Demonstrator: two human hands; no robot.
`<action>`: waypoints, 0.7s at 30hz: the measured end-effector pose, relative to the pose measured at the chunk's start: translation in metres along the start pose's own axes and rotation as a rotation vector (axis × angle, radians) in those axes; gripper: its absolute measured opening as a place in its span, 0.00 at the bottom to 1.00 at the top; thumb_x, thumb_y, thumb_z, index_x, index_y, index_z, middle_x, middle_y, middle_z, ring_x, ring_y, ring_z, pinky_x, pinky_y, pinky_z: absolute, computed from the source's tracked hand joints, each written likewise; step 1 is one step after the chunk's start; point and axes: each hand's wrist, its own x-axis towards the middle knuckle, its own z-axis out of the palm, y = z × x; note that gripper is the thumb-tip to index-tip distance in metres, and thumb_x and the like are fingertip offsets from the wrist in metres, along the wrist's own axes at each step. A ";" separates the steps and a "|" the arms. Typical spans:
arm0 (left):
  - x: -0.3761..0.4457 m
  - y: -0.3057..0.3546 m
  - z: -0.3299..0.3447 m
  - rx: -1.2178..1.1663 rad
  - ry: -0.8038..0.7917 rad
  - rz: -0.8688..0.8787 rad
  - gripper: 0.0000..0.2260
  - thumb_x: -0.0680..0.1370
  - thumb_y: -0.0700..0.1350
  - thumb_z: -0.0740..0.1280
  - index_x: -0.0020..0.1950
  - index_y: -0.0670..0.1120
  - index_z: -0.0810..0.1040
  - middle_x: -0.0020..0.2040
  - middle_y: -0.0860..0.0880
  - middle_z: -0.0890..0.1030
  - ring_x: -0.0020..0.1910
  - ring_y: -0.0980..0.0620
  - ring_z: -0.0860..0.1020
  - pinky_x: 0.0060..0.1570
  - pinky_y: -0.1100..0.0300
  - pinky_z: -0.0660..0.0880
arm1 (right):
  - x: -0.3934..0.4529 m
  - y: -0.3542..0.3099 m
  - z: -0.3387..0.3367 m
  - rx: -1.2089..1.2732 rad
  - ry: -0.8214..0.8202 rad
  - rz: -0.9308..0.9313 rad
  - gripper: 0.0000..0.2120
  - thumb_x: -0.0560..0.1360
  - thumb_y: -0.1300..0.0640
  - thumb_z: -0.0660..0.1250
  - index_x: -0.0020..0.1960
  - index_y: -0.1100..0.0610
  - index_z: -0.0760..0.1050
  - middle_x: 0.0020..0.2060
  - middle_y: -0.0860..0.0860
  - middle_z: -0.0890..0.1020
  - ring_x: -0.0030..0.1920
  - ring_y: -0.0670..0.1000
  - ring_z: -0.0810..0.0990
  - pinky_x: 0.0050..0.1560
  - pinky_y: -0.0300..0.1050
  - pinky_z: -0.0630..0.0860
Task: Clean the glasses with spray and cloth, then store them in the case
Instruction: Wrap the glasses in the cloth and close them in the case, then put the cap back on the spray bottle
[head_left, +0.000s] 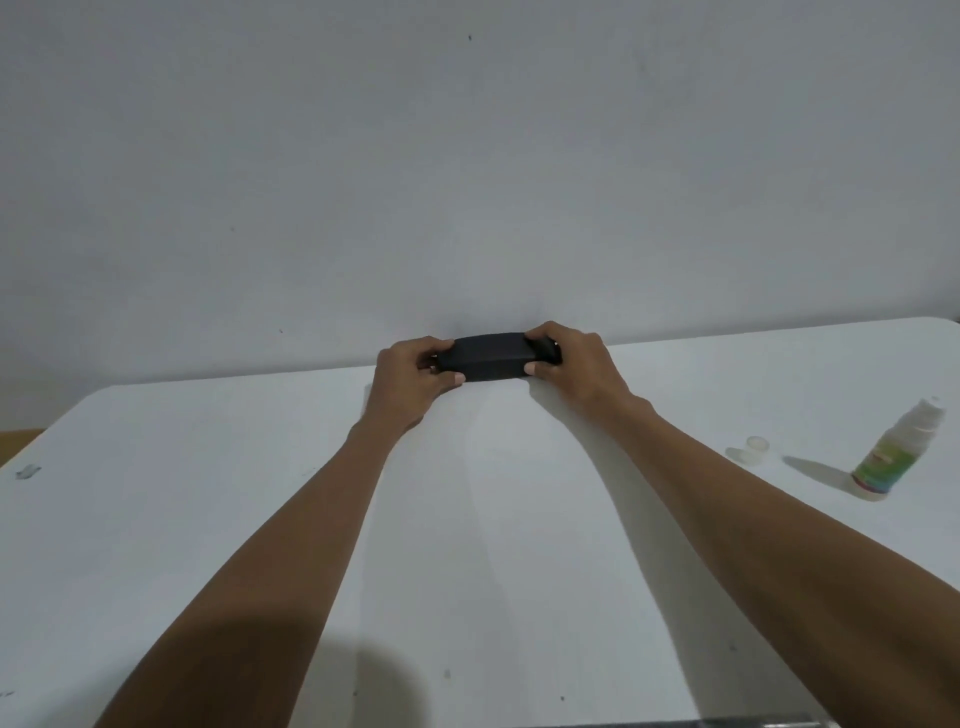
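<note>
1. A black case lies at the far edge of the white table, close to the grey wall.
2. The left hand grips the case's left end, fingers curled over the top and thumb against the near side.
3. The right hand grips the right end the same way, thumb pressed on the near face.
4. The case looks closed; the glasses cannot be seen.
5. A spray bottle stands well to the right on the table, uncapped.
6. Its clear cap lies just left of the bottle, apart from it.
</note>
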 end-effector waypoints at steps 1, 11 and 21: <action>0.001 -0.001 0.001 0.030 0.002 0.021 0.21 0.69 0.37 0.80 0.62 0.43 0.84 0.54 0.46 0.86 0.52 0.48 0.84 0.58 0.58 0.80 | 0.000 0.001 0.002 -0.010 0.004 -0.005 0.17 0.77 0.59 0.72 0.65 0.54 0.78 0.52 0.49 0.81 0.50 0.52 0.78 0.51 0.43 0.71; -0.015 0.033 0.004 0.203 0.018 0.041 0.26 0.71 0.39 0.78 0.68 0.46 0.79 0.66 0.48 0.78 0.63 0.50 0.76 0.59 0.66 0.73 | -0.013 -0.017 -0.007 -0.079 0.087 0.040 0.15 0.77 0.58 0.72 0.64 0.55 0.80 0.58 0.55 0.83 0.58 0.56 0.80 0.55 0.46 0.74; -0.059 0.140 0.082 0.193 -0.185 0.296 0.13 0.73 0.44 0.77 0.57 0.50 0.85 0.54 0.50 0.82 0.52 0.51 0.79 0.55 0.58 0.74 | -0.077 -0.047 -0.130 -0.132 0.403 0.010 0.10 0.77 0.55 0.71 0.58 0.52 0.84 0.52 0.51 0.86 0.52 0.51 0.84 0.57 0.51 0.81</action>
